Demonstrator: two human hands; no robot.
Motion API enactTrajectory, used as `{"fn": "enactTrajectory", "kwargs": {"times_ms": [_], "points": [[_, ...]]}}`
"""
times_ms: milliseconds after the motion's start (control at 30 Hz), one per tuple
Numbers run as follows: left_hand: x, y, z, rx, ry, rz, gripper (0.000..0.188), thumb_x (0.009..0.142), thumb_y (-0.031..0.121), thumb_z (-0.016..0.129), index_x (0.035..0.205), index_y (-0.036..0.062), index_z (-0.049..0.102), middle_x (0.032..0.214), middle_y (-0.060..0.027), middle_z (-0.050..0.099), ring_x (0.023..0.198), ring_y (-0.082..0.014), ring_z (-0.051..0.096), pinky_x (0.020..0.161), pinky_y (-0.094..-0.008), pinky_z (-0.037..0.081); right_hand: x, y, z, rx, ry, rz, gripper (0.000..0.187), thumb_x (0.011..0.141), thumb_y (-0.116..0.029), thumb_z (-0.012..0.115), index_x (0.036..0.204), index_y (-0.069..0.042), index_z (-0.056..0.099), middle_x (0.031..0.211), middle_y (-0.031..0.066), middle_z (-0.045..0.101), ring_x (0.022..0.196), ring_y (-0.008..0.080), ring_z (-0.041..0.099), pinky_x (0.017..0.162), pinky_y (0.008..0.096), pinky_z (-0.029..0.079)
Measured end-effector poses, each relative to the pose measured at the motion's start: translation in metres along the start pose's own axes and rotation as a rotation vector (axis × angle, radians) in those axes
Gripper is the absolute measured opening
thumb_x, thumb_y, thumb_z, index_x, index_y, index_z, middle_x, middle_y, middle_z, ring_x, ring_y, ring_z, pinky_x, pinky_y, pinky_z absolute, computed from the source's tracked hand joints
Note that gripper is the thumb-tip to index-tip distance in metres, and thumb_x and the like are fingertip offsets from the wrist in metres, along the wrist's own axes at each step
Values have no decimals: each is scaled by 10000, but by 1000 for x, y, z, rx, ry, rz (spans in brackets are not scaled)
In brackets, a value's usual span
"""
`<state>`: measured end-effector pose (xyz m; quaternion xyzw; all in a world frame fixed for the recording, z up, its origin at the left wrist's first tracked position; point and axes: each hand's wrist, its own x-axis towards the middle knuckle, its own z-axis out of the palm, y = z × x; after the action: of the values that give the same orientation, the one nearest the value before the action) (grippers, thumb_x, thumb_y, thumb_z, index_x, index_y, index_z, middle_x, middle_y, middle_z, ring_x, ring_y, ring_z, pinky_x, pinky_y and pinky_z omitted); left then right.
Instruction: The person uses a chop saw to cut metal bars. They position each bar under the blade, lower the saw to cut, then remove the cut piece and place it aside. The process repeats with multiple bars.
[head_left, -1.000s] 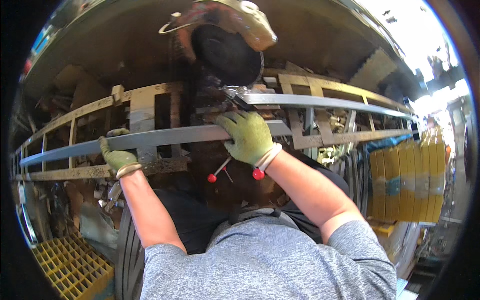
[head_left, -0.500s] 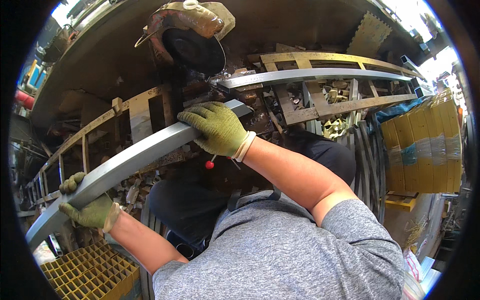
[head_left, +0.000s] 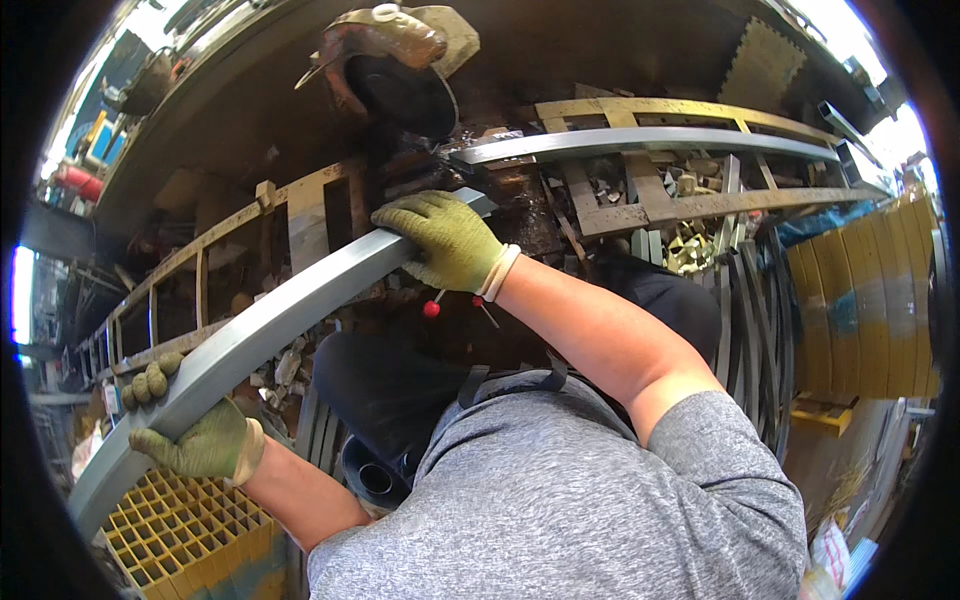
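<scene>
A long grey square metal tube lies slantwise across my front, from the lower left up to the middle. My left hand, in an olive knitted glove, is closed around its lower part, with fingers over the far side and the thumb on the near side. Close to the tube's upper right end, my right hand in a matching glove wraps over the top. Just beyond that end is a cutting machine with a dark round disc. Two red-knobbed levers show below my right hand.
Another metal tube rests on a slatted frame at the right, above scattered offcuts. A second ladder-like frame runs along the left. Bundled yellow-ended tubes stand at lower left and a yellow stack at right.
The tube's lower left end has dropped slightly with my left hand, so it slants more steeply. My view has shifted a little; both hands keep their hold.
</scene>
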<state>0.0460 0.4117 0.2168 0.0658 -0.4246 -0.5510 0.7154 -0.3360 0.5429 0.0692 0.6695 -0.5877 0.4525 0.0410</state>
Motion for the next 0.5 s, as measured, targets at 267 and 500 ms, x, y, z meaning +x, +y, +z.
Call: {"fn": "enactTrajectory", "kwargs": {"times_ms": [267,500], "points": [[-48,13,19,27,236,-86,557,1157,481,797,1550,96,710,1429,-112,819,1356,-344,770,1260,-606,591,-6,-3,-6,9,-109,21,882,761,-71,967,1607,-107,724,1528,210,782,1407,469,727,1233,574,563],[-95,17,-19,-166,-6,-78,593,1103,284,910,1601,83,658,1500,-126,792,1495,-343,722,1296,-565,560,-12,11,4,-74,-143,-190,735,840,-16,809,1569,-32,717,1524,216,777,1403,481,719,1253,575,547]]}}
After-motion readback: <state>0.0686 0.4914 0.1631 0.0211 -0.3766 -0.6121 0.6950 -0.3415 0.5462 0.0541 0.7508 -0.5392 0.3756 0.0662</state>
